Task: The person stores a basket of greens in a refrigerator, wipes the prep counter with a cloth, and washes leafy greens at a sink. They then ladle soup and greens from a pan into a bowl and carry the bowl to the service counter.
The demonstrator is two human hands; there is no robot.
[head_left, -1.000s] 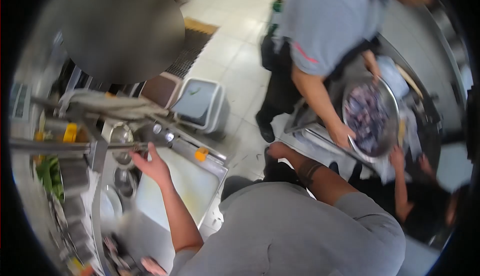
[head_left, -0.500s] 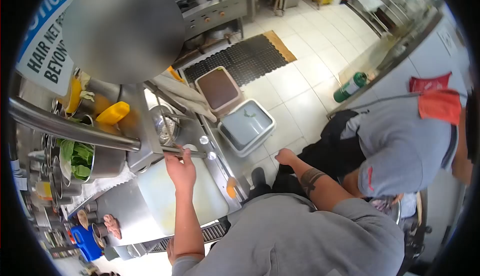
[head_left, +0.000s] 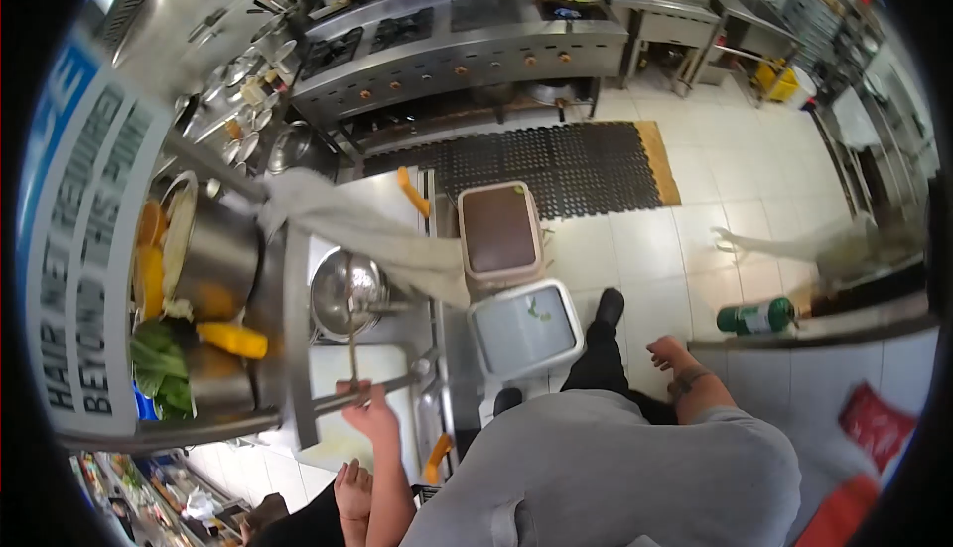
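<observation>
My left hand (head_left: 371, 412) is at the metal rail (head_left: 392, 388), above a white cutting board (head_left: 342, 445). Its fingers are curled where a thin rod meets the rail; what they hold cannot be made out. The rod runs up across a round metal bowl (head_left: 347, 292). My right hand (head_left: 666, 351) hangs at my side with its fingers curled and nothing visible in it, left of the green cylinder (head_left: 756, 317). Below my left hand is a co-worker's closed hand (head_left: 353, 490).
Two bins, one brown inside (head_left: 499, 232) and one grey (head_left: 526, 329), stand beside the counter. A grey cloth (head_left: 367, 239) hangs over its edge. Pots, leafy greens (head_left: 164, 368) and a notice sign (head_left: 94, 249) are at left; stoves (head_left: 457, 61) stand across a black mat (head_left: 516, 170).
The view has swung toward the stoves. The co-worker with the bowl of dark pieces has left view. My left hand, spread earlier, now has curled fingers at the rail. Another co-worker's hand shows beside it.
</observation>
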